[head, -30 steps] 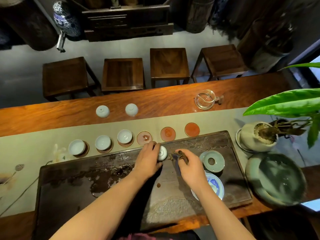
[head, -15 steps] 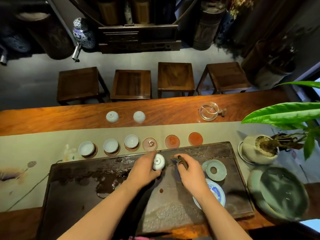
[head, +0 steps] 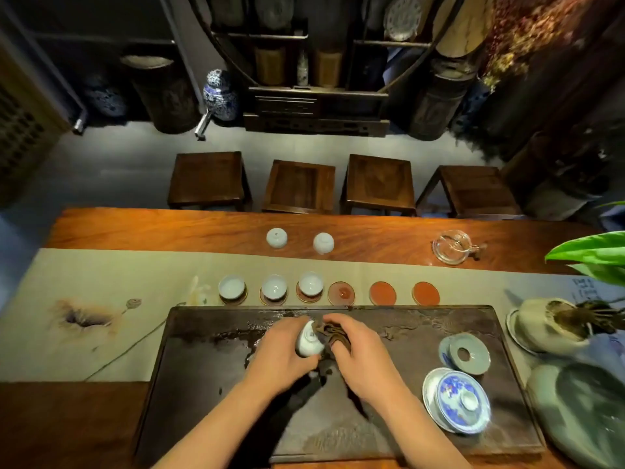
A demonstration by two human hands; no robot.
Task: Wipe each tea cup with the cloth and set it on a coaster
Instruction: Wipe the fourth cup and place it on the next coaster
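Here, left hand (head: 284,353) gripping tilted cup (head: 309,340), right hand (head: 355,346) pressing cloth (head: 329,333) against it

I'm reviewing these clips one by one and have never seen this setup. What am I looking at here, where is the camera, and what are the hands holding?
There is no machine: a person works with bare hands, and the single picture comes from a camera worn on their head, looking forward and down.

The left hand holds a small white tea cup tipped on its side. The right hand presses a dark brown cloth against it, over a dark, wet tea tray.

Beyond the tray is a row of six round coasters on a pale table runner. The three on the left already carry cups; the three on the right, such as this bare coaster, carry none. Two more cups stand upside down farther back on the wood.

On the tray's right sit a blue-and-white lidded bowl and a pale green ring-shaped dish.
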